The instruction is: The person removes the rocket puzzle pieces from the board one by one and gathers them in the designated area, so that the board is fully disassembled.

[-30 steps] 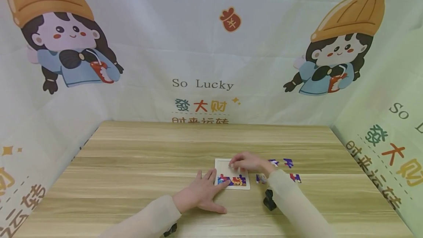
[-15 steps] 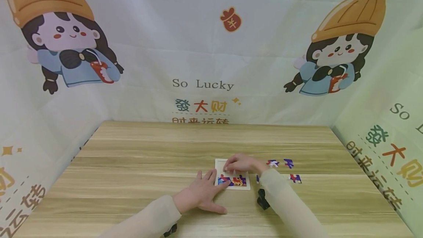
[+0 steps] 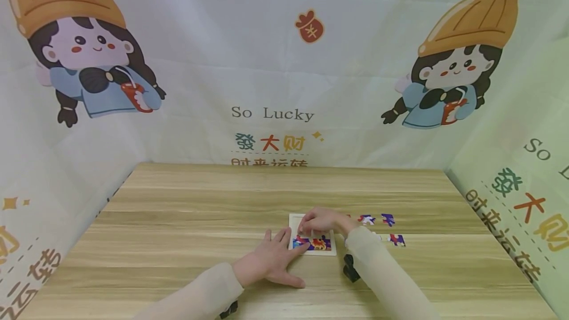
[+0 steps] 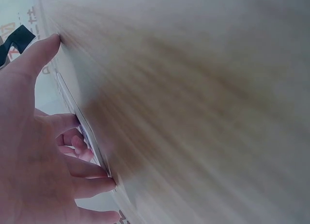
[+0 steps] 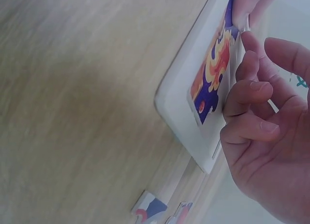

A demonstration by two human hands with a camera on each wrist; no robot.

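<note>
A white puzzle tray (image 3: 333, 251) lies on the table, with joined puzzle pieces (image 3: 321, 243) in purple, red and yellow along its near side. My left hand (image 3: 273, 258) lies spread at the tray's left edge, a finger reaching over the filled pieces. Over the left part of the tray my right hand (image 3: 321, 220) bends down with curled fingers. In the right wrist view a thin pale edge of a puzzle piece (image 5: 247, 23) shows at the right fingertips (image 5: 246, 36), beside the left hand; most of this piece is hidden.
Several loose puzzle pieces lie right of the tray, among them a purple one (image 3: 388, 220), a red and white one (image 3: 367, 220) and a red and purple one (image 3: 397, 240). The right forearm covers part of this group. A printed cloth (image 3: 275, 63) hangs behind the table (image 3: 200, 201).
My right hand has moved left and nearer, down to the upper edge of the joined pieces. The left hand stays in place.
</note>
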